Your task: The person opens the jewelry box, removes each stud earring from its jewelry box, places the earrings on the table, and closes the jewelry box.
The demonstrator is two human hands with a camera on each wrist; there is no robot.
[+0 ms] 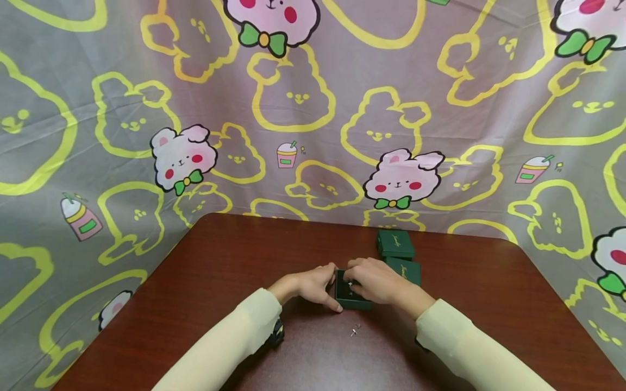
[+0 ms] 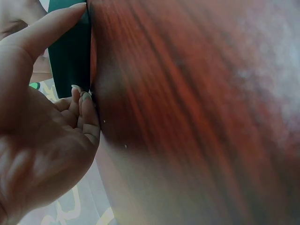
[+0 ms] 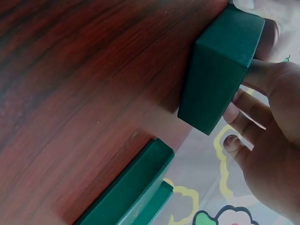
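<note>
An open dark green jewelry box stands on the table, its inside black. My left hand holds it from the left, with the thumb at the near corner and the fingers at the far side. The box's green wall shows between thumb and fingers in the left wrist view. My right hand reaches in from the right; its thumb and index finger pinch a small silver piece of jewelry inside the box. In the right wrist view, the box wall hides those fingertips. Small silver jewelry pieces lie in front of the box.
Two green lidded boxes with gold lettering stand behind my right hand: a nearer one and a farther one. The brown wooden table ends at a patterned cloth backdrop at the back and sides.
</note>
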